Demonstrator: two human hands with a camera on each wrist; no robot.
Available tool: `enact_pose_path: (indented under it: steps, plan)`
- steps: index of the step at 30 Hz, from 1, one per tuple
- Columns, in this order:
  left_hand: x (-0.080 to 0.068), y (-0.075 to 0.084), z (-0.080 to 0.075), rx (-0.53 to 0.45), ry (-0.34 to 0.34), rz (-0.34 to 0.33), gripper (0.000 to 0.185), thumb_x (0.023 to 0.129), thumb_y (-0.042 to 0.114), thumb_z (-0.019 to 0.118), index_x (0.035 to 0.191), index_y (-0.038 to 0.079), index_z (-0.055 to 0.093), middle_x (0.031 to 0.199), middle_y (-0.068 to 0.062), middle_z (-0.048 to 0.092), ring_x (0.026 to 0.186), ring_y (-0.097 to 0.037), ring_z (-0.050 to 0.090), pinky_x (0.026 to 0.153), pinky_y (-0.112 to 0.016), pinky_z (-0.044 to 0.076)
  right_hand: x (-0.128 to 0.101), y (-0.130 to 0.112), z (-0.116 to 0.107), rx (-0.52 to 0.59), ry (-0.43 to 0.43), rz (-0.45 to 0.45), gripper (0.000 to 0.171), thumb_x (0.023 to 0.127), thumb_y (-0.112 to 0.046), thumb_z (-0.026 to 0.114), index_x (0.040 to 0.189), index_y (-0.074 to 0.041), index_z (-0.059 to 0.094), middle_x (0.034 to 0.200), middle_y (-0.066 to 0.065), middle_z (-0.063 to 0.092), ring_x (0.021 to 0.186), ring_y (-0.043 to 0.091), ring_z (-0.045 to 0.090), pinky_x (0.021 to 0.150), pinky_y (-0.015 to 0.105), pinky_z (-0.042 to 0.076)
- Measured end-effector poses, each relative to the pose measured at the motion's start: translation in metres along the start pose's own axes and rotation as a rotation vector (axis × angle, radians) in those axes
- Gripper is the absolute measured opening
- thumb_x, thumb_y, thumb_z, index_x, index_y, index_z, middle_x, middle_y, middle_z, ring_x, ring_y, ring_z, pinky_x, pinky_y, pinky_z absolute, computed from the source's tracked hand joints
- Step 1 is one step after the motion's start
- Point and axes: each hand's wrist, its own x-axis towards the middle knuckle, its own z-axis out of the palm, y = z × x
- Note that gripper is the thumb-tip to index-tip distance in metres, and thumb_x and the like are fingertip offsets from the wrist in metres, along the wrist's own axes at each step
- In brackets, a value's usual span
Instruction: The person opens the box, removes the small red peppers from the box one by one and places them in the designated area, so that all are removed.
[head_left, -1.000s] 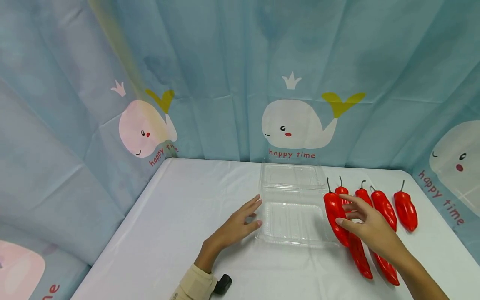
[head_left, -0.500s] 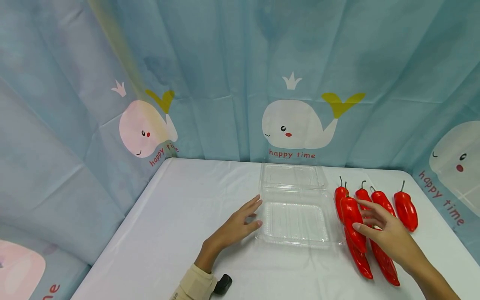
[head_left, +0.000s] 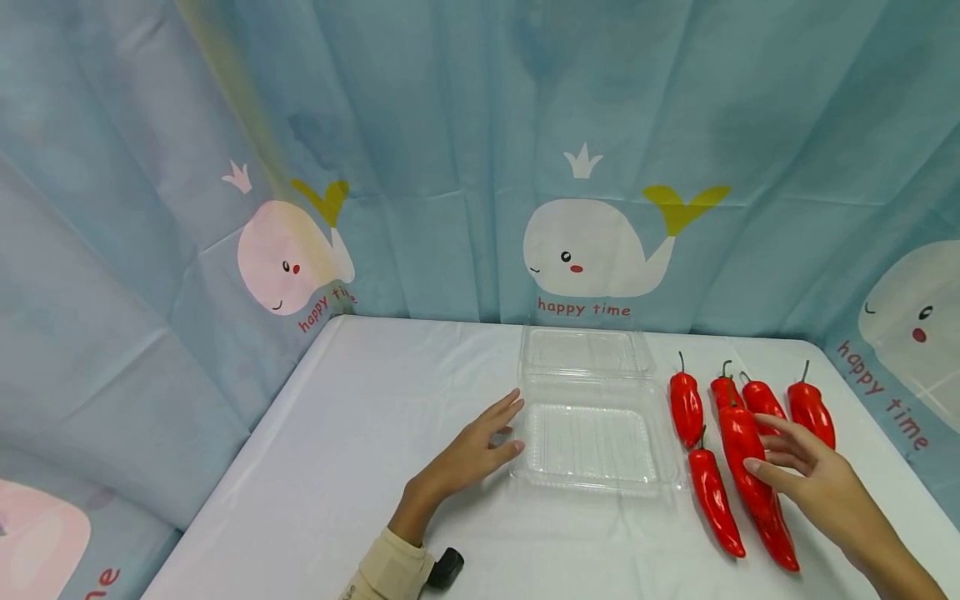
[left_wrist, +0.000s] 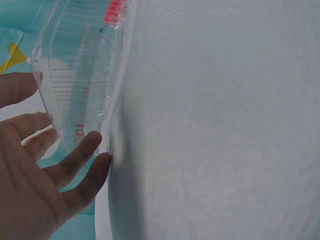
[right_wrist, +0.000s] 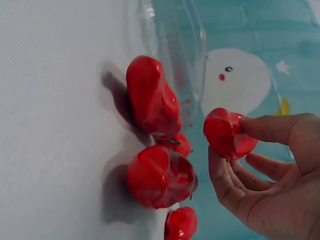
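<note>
Right hand [head_left: 817, 483], lower right, pinches long glossy red chili pepper [head_left: 746, 462]; left hand [head_left: 468, 454] rests, released, beside clear plastic clamshell box [head_left: 592, 479] at centre

Long glossy red pepper [head_left: 750, 475], lifted

Occlusions, cut-offs
My right hand [head_left: 817, 487] hides part of one red pepper [head_left: 750, 467]; my forearm leaves frame.
</note>
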Motion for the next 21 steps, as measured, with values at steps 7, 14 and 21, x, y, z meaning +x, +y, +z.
enact_pose_path:
  steps: [7, 14, 21]
  plan:
    - [0.001, 0.000, 0.000, 0.014, 0.005, -0.006, 0.068, 0.108, 0.029, 0.059, 0.168, 0.010, 0.031, 0.178, 0.002, 0.018, 0.141, -0.035, 0.056, 0.110, -0.053, 0.052, -0.002, 0.015, -0.006, -0.006, 0.030, 0.065, 0.090, 0.103, -0.041, 0.069, 0.164, 0.005, 0.024, 0.147, 0.045, 0.043, 0.126, 0.061, 0.053, 0.080, 0.050, 0.065]
    - [0.001, 0.000, 0.000, 0.012, 0.008, 0.004, 0.068, 0.108, 0.026, 0.059, 0.167, 0.008, 0.031, 0.178, -0.002, 0.018, 0.140, -0.037, 0.056, 0.109, -0.054, 0.053, -0.004, 0.027, -0.011, -0.008, 0.054, 0.135, 0.091, 0.103, -0.040, 0.068, 0.164, 0.008, 0.019, 0.147, 0.046, 0.042, 0.125, 0.061, 0.053, 0.080, 0.050, 0.065]
    - [0.001, 0.000, 0.000, 0.011, 0.007, 0.001, 0.068, 0.108, 0.028, 0.059, 0.167, 0.009, 0.031, 0.178, 0.001, 0.019, 0.141, -0.036, 0.056, 0.109, -0.053, 0.053, -0.005, 0.044, -0.013, 0.011, 0.032, 0.216, 0.093, 0.102, -0.038, 0.070, 0.164, 0.007, 0.017, 0.149, 0.046, 0.037, 0.129, 0.062, 0.048, 0.081, 0.049, 0.065]
